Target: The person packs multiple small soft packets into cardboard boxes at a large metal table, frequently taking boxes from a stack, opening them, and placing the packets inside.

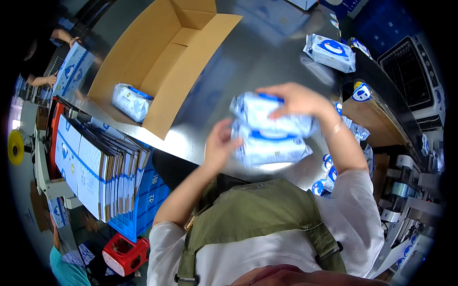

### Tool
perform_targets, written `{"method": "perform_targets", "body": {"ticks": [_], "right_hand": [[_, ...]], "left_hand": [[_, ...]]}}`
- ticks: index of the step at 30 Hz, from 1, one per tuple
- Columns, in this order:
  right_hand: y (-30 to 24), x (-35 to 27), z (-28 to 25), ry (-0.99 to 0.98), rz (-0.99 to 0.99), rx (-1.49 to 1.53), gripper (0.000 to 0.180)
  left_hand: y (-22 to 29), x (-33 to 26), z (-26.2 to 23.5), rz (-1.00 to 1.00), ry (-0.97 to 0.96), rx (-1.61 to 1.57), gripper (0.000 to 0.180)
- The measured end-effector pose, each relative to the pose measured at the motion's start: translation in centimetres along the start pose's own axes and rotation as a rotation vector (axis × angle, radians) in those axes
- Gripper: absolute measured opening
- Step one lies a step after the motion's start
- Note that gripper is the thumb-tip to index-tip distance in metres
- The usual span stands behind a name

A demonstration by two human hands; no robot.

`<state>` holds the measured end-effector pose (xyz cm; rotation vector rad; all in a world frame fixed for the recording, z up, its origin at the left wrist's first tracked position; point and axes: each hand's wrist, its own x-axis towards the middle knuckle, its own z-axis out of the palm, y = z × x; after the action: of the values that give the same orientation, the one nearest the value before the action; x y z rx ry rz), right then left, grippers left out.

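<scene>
Two white-and-blue soft packs of wipes are in front of me over the metal table [200, 138], an upper pack [255, 112] and a lower pack [272, 150] against each other. My right hand [298, 101] closes over the upper pack from above, thumb and fingers on its blue-marked face. At the left ends of the packs, my left hand [220, 145] curls its fingers and thumb against the lower one. Both packs are a little blurred. To the left an open brown carton [191, 81] holds another wipes pack [131, 102] at its near end.
One more wipes pack [330, 52] lies at the table's far right. Several packs sit beside my right arm near a cardboard piece [369, 117]. Flattened cartons [90, 162] fill a blue crate [138, 209] at left, above a red stool [125, 255]. Another person handles a printed box [74, 69].
</scene>
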<state>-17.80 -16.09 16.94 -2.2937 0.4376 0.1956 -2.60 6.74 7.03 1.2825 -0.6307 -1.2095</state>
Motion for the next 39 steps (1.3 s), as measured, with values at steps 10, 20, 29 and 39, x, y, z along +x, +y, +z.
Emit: {"method": "perform_targets", "body": {"ticks": [10, 20, 29, 39], "right_hand": [[8.0, -1.2, -0.3, 0.110, 0.118, 0.644, 0.076], [8.8, -1.1, 3.4, 0.139, 0.021, 0.900, 0.077], [12.4, 2.3, 11.8, 0.546, -0.054, 0.846, 0.038], [10.9, -1.4, 8.4, 0.864, -0.059, 0.506, 0.032]], "left_hand": [[2.1, 0.9, 5.2, 0.733, 0.207, 1.142, 0.088], [6.5, 4.3, 6.9, 0.584, -0.274, 1.567, 0.108], [8.5, 2.3, 5.1, 0.442, -0.427, 1.643, 0.118], [6.6, 7.7, 9.0, 0.693, -0.328, 1.526, 0.077]]}}
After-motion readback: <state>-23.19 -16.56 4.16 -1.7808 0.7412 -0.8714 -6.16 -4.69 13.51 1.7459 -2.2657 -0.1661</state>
